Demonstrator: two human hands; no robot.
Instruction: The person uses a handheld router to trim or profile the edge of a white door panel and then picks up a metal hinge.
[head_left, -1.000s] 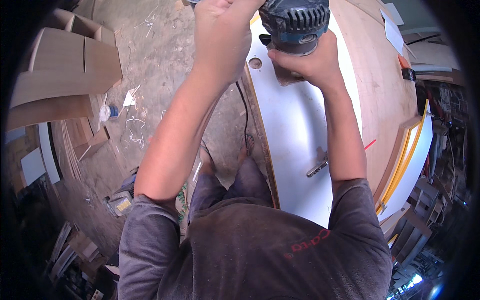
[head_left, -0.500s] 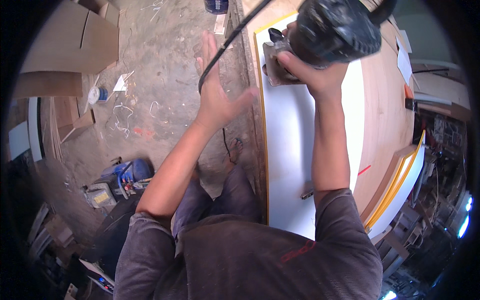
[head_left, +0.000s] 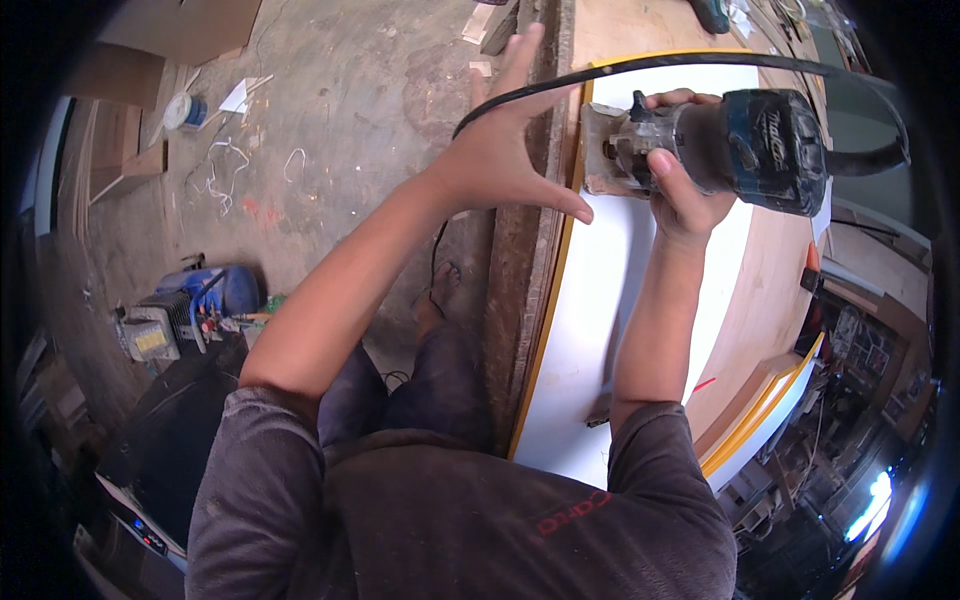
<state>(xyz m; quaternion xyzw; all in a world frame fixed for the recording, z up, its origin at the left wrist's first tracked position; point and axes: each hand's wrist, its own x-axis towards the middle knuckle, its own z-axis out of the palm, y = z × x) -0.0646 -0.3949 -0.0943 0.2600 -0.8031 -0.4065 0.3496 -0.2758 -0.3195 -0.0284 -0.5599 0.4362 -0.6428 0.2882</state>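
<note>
A dark teal and black trim router (head_left: 778, 150) lies tilted on its side in my right hand (head_left: 688, 200), whose fingers wrap round its grey body. Its square base plate (head_left: 596, 150) faces left, over the yellow edge of a white panel (head_left: 640, 270). My left hand (head_left: 490, 160) is spread open just left of the base, thumb pointing at the panel's edge. The router's black power cord (head_left: 690, 58) arches over the panel and passes across the back of my left hand. Whether the thumb touches the panel I cannot tell.
The panel lies on a wooden workbench (head_left: 520, 300). More yellow-edged white boards (head_left: 775, 410) stand to the right. A blue air compressor (head_left: 220, 290) sits on the floor at left, with a wire spool (head_left: 185, 111) and scraps beyond. The cord trails by my foot (head_left: 447, 280).
The router has turned from upright onto its side, its base now facing left. My left hand has moved right toward the panel edge, and the cord has swung across above both hands.
</note>
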